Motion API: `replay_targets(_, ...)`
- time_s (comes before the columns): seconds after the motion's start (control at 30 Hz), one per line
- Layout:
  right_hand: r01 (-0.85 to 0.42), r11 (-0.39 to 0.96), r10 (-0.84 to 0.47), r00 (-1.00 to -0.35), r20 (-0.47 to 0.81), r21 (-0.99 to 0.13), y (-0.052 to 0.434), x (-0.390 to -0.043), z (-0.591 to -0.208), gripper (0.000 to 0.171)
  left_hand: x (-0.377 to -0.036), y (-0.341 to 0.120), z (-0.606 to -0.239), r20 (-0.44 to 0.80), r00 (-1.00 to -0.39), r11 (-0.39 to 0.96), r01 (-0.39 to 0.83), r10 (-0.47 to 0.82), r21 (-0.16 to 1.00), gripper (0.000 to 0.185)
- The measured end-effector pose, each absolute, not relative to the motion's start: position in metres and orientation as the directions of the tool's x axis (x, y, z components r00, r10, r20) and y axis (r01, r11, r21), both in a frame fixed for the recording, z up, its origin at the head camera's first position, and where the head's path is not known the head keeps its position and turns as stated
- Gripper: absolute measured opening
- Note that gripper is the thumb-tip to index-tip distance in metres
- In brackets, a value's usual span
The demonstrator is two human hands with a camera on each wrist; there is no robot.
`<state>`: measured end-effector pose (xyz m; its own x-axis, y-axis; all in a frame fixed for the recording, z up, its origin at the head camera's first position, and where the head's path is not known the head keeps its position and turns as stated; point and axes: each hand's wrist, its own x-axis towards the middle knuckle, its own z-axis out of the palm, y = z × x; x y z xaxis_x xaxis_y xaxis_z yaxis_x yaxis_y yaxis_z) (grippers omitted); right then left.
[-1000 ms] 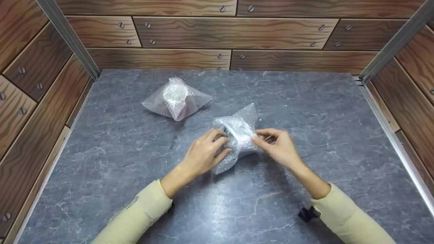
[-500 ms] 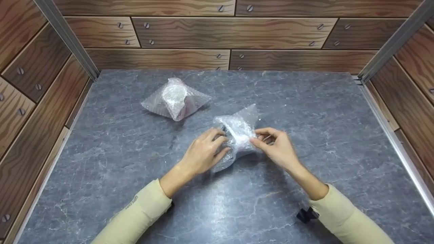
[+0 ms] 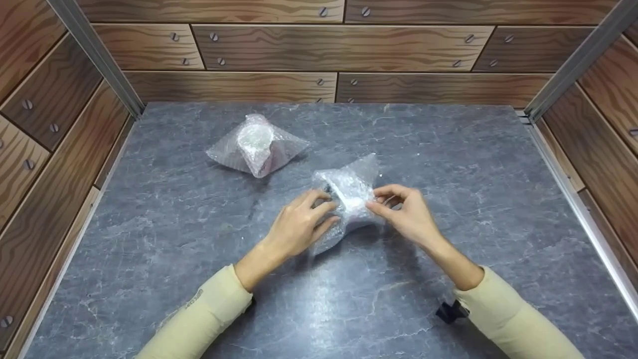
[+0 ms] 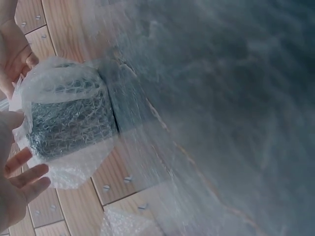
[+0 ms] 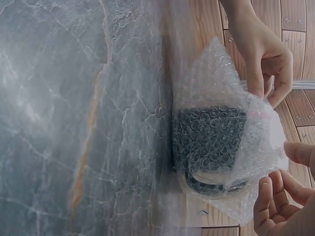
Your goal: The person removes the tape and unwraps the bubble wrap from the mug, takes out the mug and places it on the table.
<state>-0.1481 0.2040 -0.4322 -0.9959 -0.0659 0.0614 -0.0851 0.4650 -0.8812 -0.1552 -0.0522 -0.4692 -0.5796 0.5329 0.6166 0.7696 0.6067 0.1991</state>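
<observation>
Two bare hands are seen in the head view, both laid on a bubble-wrapped bundle (image 3: 347,192) that rests near the middle of a grey marble tabletop (image 3: 448,149). The left hand (image 3: 299,224) is curled against the bundle's near left side, fingers bent round the wrap. The right hand (image 3: 406,212) is held at the bundle's right side, with thumb and forefinger pinching a fold of the wrap. A second wrapped bundle (image 3: 256,144) is set well apart, farther back and to the left, untouched. Cream sleeves (image 3: 199,319) cover both forearms, and wood-grain panels (image 3: 344,47) enclose the table on three sides.

From the left wrist view, the bubble-wrapped bundle (image 4: 69,118) is shown close up; something dark and rounded is visible through the film. The left hand (image 4: 17,184) is seen at the lower left edge with fingers touching the loose wrap below the bundle. The right hand (image 4: 12,54) is seen at the upper left, touching the wrap's edge.

From the right wrist view, the bubble-wrapped bundle (image 5: 216,147) is seen against the tabletop (image 5: 74,123), a dark cylindrical form showing inside. The left hand (image 5: 263,56) is seen above, its fingers pinching the wrap's upper edge. The right hand (image 5: 285,201) is seen at the lower right, its fingers curled at the wrap's loose corner.
</observation>
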Motion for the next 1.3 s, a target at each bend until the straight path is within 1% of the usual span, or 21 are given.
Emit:
replay_targets(0.17,-0.085,0.466,-0.065,-0.996,0.062,-0.881,0.203,-0.148,-0.427,0.026,-0.155,-0.052,-0.469,0.607,-0.584,0.618,0.764,0.539,0.186,0.023)
replay_targets(0.43,-0.061,0.458,-0.060,-0.998,0.037,-0.887,0.201,-0.147,-0.419,0.025,-0.157,-0.051,-0.470,0.610,-0.585,0.614,0.765,0.535,0.194,0.023)
replay_targets(0.63,-0.038,0.467,-0.061,-0.998,0.011,-0.883,0.198,-0.149,-0.415,0.025,-0.156,-0.051,-0.470,0.615,-0.581,0.628,0.759,0.533,0.173,0.022)
replay_targets(0.83,-0.003,0.419,-0.095,-0.995,-0.041,-0.908,0.197,-0.150,-0.415,0.025,-0.156,-0.051,-0.472,0.619,-0.581,0.633,0.756,0.528,0.169,0.022)
replay_targets(1.07,0.025,0.342,-0.164,-0.983,-0.086,-0.939,0.196,-0.149,-0.417,0.024,-0.157,-0.051,-0.473,0.624,-0.579,0.638,0.753,0.524,0.163,0.020)
replay_targets(1.3,0.041,0.357,-0.161,-0.981,-0.104,-0.933,0.193,-0.150,-0.419,0.023,-0.156,-0.051,-0.473,0.628,-0.574,0.637,0.755,0.525,0.158,0.020)
